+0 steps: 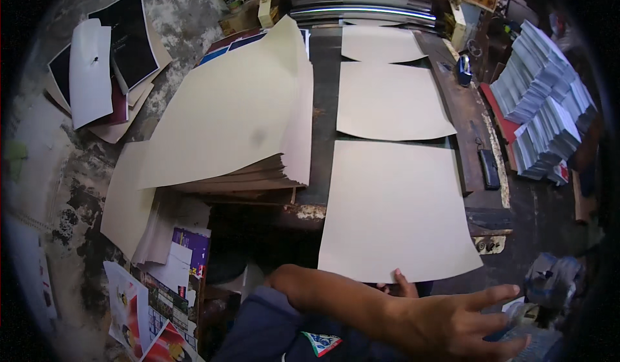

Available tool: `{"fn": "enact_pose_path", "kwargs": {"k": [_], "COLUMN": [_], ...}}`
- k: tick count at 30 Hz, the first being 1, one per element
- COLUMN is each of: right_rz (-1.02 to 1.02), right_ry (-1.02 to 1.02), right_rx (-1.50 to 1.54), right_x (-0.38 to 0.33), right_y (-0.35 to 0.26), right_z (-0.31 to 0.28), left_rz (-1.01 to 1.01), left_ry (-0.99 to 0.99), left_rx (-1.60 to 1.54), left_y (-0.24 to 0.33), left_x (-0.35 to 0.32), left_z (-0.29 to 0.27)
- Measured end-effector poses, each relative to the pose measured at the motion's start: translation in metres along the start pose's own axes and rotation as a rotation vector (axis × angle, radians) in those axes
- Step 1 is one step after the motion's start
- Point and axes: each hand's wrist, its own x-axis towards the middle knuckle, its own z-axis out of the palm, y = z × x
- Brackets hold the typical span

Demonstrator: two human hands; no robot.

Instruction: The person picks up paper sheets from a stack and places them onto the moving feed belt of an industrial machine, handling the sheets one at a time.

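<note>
A large cream sheet of card (397,213) lies at the near end of a dark feed table, its near edge reaching toward my body. My right hand (403,288) pinches that edge, thumb at the sheet's rim; the rest of it is hidden under my left forearm. My left arm crosses in front of me to the right, and my left hand (475,323) is open, fingers spread, holding nothing. Farther along the table lie a second cream sheet (391,97) and a third cream sheet (381,43), in line toward a machine with a shiny metal roller (361,13).
Left of the row stands a tall stack of cream sheets (232,110), its top sheet curling up. Dark printed sheets (135,36) lie on the floor at far left. Bundled white paper stacks (539,71) stand at right. A black oblong case (489,168) rests beside the table's right rail.
</note>
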Motion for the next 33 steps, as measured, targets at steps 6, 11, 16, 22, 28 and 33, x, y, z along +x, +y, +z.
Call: {"fn": "enact_pose_path", "kwargs": {"k": [6, 11, 16, 22, 28, 33], "right_rz": [-0.206, -0.220, -0.193, -0.325, -0.448, -0.599], "right_ry": [0.030, 0.045, 0.044, 0.151, 0.245, 0.287], "right_rx": [0.033, 0.078, 0.195, 0.204, 0.228, 0.160], "right_x": [0.025, 0.047, 0.076, 0.098, 0.080, 0.054], "right_y": [-0.020, -0.034, -0.045, -0.054, -0.064, -0.096], "right_z": [0.016, 0.025, 0.039, 0.025, 0.039, -0.040], "left_rz": [0.027, 0.043, -0.052, -0.383, -0.795, -1.009], "left_ry": [-0.023, -0.026, -0.391, -0.611, -0.829, -0.697], "left_rx": [0.071, 0.087, 0.114, 0.893, 1.090, 0.924], "left_y": [0.000, 0.004, -0.005, -0.030, -0.043, -0.043], "left_x": [0.012, 0.006, -0.009, 0.022, 0.019, 0.000], "left_z": [-0.003, -0.011, -0.069, -0.179, -0.280, -0.282]}}
